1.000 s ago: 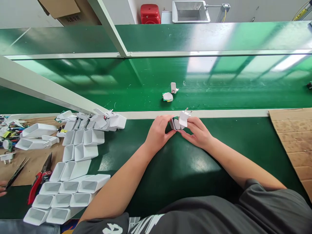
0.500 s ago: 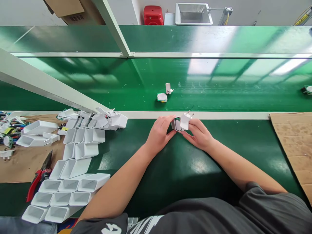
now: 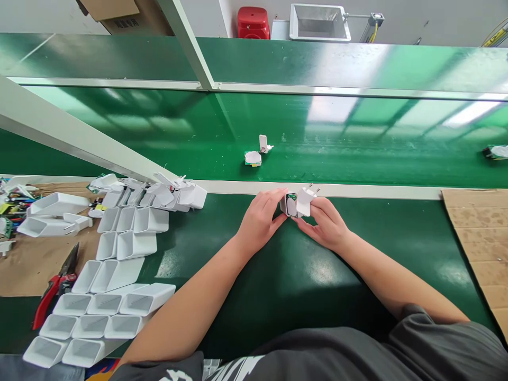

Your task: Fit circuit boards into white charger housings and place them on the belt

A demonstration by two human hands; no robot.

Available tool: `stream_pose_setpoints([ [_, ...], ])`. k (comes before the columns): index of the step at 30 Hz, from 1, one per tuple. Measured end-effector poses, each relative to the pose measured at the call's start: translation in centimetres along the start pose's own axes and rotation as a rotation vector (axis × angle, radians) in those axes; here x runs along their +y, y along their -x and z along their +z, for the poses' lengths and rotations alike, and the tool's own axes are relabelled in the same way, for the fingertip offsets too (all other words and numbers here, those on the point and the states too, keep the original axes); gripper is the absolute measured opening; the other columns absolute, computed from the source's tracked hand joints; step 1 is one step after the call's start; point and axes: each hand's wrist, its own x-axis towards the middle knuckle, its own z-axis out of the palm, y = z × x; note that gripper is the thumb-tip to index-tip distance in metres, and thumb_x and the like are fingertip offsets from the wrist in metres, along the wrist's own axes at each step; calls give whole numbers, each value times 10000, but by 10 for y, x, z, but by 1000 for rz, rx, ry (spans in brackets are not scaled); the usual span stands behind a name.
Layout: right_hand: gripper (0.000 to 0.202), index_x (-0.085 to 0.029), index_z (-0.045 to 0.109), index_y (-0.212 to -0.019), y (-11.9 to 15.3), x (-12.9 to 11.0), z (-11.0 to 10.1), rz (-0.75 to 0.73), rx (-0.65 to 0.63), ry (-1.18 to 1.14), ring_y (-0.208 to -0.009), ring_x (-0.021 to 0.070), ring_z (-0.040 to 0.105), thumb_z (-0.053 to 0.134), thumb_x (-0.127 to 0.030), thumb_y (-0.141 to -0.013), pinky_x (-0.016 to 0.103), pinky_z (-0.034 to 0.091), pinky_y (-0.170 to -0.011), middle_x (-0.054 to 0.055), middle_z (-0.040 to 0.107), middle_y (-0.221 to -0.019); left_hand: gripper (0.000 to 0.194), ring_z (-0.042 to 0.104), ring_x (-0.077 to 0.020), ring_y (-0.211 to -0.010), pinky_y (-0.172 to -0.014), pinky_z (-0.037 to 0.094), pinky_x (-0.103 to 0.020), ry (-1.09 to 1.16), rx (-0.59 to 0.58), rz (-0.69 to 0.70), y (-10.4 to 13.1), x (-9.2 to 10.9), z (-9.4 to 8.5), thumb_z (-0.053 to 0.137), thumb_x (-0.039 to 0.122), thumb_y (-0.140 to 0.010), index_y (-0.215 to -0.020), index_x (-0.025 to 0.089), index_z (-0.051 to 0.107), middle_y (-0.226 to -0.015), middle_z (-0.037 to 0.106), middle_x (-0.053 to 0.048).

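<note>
Near the bench's front rail, my left hand (image 3: 262, 219) is closed round a white plastic housing (image 3: 283, 204). A green circuit board with a pale cover (image 3: 291, 205) shows at the housing's open end. My right hand (image 3: 327, 225) grips a white plug cap (image 3: 305, 201) with two metal pins pointing up and away. The cap is tilted beside the open end. Beyond the rail, a similar board piece (image 3: 253, 158) and a small white plug cap (image 3: 264, 144) lie on the green belt.
Rows of empty white housings (image 3: 95, 304) stand left of my left forearm. Red-handled pliers (image 3: 55, 288) lie on brown cardboard (image 3: 24, 275) further left. More cardboard (image 3: 480, 233) lies at the right. Another board piece (image 3: 496, 153) sits on the belt's far right.
The board piece and plug cap on the belt have shifted left relative to the rail, and the far-right piece has too. My hands keep their hold, with little movement.
</note>
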Motion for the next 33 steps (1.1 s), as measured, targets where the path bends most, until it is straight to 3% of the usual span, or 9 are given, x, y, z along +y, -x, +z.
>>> stream_pose_setpoints([
  [10,542,-241,627,-1459,2,0,-1,23,0,45,-1019,289,749,788,-148,-950,427,693,-889,123,712,-1165,605,626,-307,-1380,-1151,549,-509,3,10,14,1,-2,1,631,203,-1037,-1607,232,431,-1484,656,-150],
  [19,663,-211,571,-1538,-1,0,1,1,49,77,-1003,293,740,812,-133,-926,419,695,-882,133,719,-1148,633,628,-306,-1363,-1145,550,-511,3,12,7,1,-1,-1,637,184,-1030,-1619,234,413,-1477,654,-154],
  [33,671,-229,556,-1560,1,1,0,33,-3,41,-1037,297,742,800,-138,-941,430,691,-907,132,716,-1187,595,649,-304,-1342,-1132,563,-513,-2,22,1,2,-1,1,655,218,-1033,-1589,232,443,-1446,675,-150],
])
